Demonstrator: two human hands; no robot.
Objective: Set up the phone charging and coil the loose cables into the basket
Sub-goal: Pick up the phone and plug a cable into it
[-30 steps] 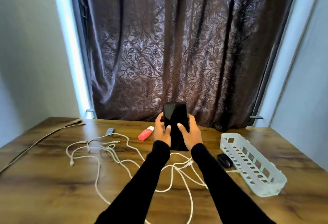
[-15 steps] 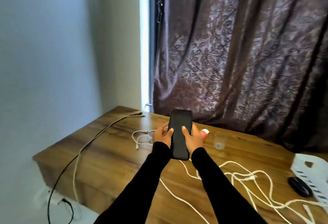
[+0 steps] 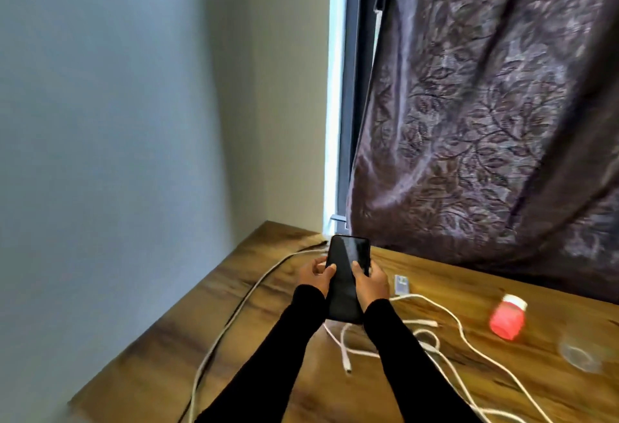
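A black phone [image 3: 346, 271] with a dark screen is held upright above the wooden table [image 3: 274, 349], near its far left corner. My left hand [image 3: 315, 274] grips its left edge and my right hand [image 3: 370, 280] grips its right edge, thumbs on the screen. Loose white cables [image 3: 432, 339] lie tangled on the table under and to the right of my arms, one plug end [image 3: 346, 363] pointing toward me. A white and a black cable [image 3: 234, 315] run side by side from the far corner over the table's left edge. The basket is out of view.
A small grey adapter [image 3: 401, 283] lies just right of my right hand. A red bottle with a white cap [image 3: 507, 320] lies on its side further right, with a clear round lid [image 3: 577, 354] beside it. A dark patterned curtain [image 3: 485, 121] hangs behind the table; a pale wall is on the left.
The view has swung left toward the table's far left corner. Both hands carried the phone that way. The basket and the black mouse-like object have left the view.
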